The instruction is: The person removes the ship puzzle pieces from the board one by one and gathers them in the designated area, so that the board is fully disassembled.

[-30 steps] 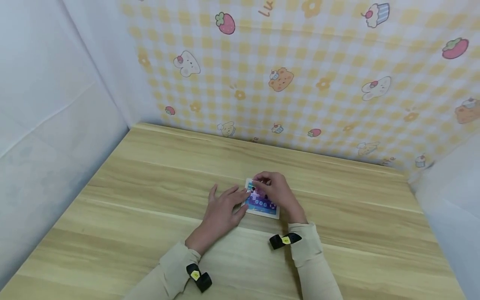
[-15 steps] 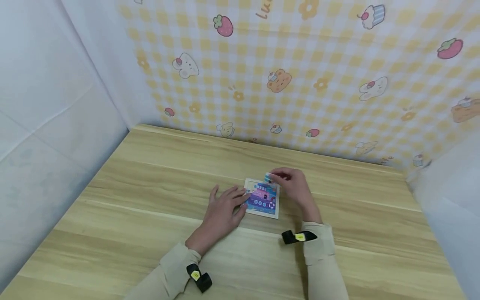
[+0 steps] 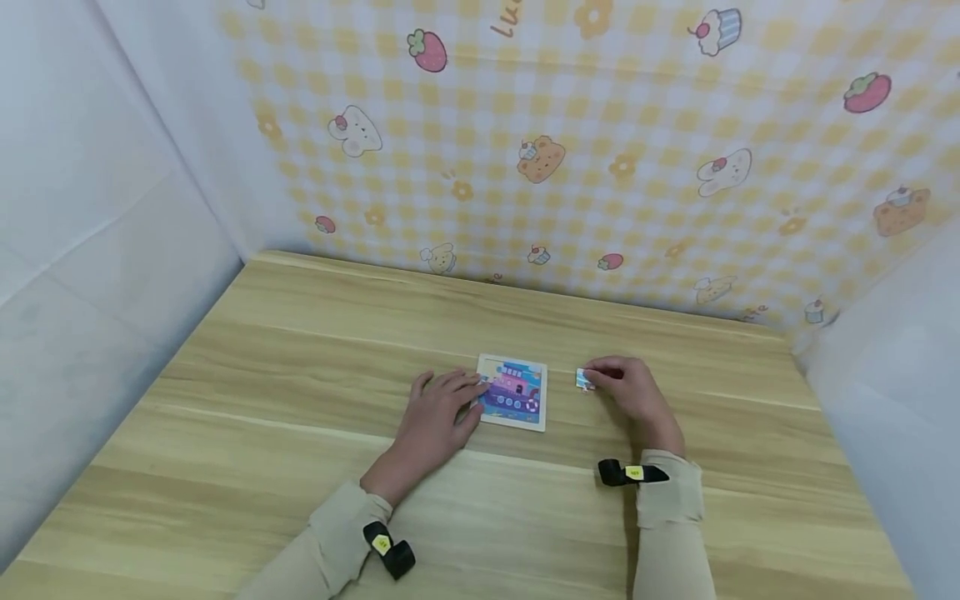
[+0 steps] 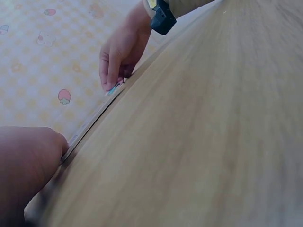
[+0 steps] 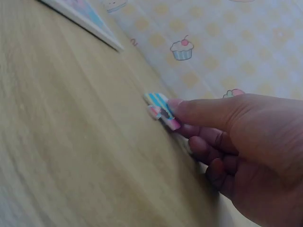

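A white-framed puzzle (image 3: 512, 424) with a purple and pink ship picture lies on the wooden table. The left hand (image 3: 435, 423) rests at its left edge, fingers spread and fairly straight, fingertips touching the frame. To the right of the puzzle, the right hand (image 3: 633, 393) pinches a small puzzle piece (image 3: 583, 380) between thumb and fingers, low over the table. In the right wrist view the piece (image 5: 157, 100) shows blue and white stripes with some pink; its other fingers curl beneath. Whether the piece touches the table is unclear.
The wooden table (image 3: 300, 350) spreads around the puzzle. Behind it hangs a yellow checked cloth (image 3: 495, 108) with cartoon prints, and white sheets stand at the left (image 3: 90, 208) and right sides. Each wrist wears a black strap device.
The right hand has lifted a piece off the puzzle and carried it rightward, away from the frame. The left hand has stayed at the frame's left edge. The head view has shifted slightly.
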`<state>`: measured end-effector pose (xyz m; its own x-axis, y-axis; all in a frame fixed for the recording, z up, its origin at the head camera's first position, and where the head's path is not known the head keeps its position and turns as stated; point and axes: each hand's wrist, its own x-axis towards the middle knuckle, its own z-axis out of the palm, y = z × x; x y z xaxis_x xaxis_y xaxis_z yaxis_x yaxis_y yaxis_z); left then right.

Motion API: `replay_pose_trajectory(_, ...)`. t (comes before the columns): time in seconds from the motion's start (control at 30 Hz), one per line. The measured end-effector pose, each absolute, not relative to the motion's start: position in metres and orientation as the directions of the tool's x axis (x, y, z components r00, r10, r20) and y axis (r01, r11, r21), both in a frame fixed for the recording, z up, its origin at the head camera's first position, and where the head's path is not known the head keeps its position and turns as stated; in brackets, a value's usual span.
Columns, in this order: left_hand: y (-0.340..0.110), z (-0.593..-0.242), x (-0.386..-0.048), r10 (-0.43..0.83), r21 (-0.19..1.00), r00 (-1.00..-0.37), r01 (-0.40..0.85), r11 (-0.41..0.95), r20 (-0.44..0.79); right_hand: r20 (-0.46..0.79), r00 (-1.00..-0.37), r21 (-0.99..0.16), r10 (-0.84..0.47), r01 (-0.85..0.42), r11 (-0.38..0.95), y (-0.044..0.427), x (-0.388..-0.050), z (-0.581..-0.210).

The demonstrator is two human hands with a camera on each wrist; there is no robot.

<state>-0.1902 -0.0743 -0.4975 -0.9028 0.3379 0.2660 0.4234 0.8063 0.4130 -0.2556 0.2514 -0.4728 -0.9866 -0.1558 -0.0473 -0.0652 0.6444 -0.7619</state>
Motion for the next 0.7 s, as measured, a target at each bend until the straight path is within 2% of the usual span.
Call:
replay_pose_trajectory(0.13,-0.0741,-0.4970,-0.1907,0.336,0.417,-0.903,0.422,0.805,0.268,-0.026,-0.986,-0.747,-0.167,-0.091,0.658,0.2498,-0.2571,-0.4733)
replay_pose_trajectory(0.53,-0.0736,-0.4945,-0.1917,0.335,0.431,-0.909,0.414,0.802,0.249,-0.053,-0.992,-0.758,-0.110,-0.032,0.651,0.2470,-0.2548,-0.4747)
replay_pose_trajectory(0.7,-0.0738,-0.4947,-0.1910,0.335,0.434,-0.912,0.408,0.803,0.237,-0.025,-0.990,-0.762,-0.136,-0.069,0.644,0.2478,-0.2547,-0.4727)
